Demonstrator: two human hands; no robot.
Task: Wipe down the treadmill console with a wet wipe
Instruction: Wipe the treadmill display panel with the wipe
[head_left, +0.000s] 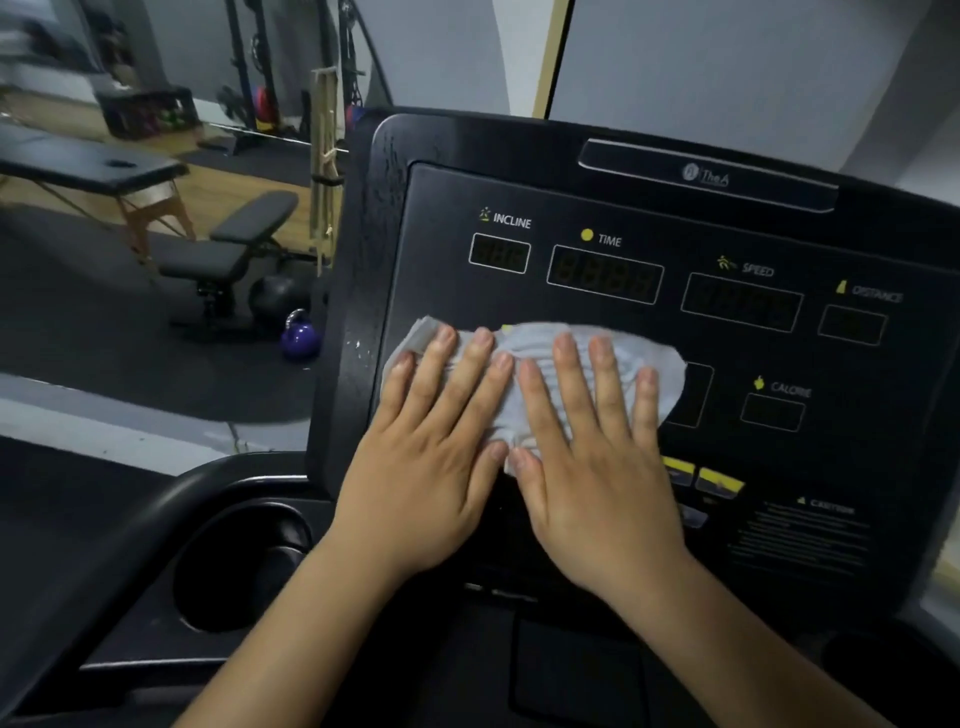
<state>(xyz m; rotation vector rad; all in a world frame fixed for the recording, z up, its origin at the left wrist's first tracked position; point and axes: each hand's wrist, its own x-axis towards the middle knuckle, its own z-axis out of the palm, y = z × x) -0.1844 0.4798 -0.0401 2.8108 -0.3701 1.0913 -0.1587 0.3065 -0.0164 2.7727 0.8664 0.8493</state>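
Both forearms reach up from the bottom of the head view. The left hand (431, 467) and right hand (592, 467) lie side by side, flat, with fingers straight and slightly spread. Neither grips anything; both press the wet wipe (527, 340) against the treadmill console (441, 291).

The wipe is a crumpled pale sheet spread under the fingers. It sits on the left half of the console face, close to the left edge, just below the INCLINE window (500, 253) and the TIME window (605, 280). Its right end reaches towards the middle of the panel.

The SPEED window (742, 302), DISTANCE window (852, 326) and CALORIE window (772, 412) lie to the right, apart from the wipe. The yellow buttons (719, 482) sit lower right, just beside the right hand.

Wiping looks to be in hand, with the left part of the panel being worked. The next move probably calls for sliding the wipe right across the remaining windows and down over the buttons. Pressure should stay flat and even, and the sheet should not be allowed to bunch under the palms.

Off the console's left edge, a kettlebell (298, 338) stands on the floor.
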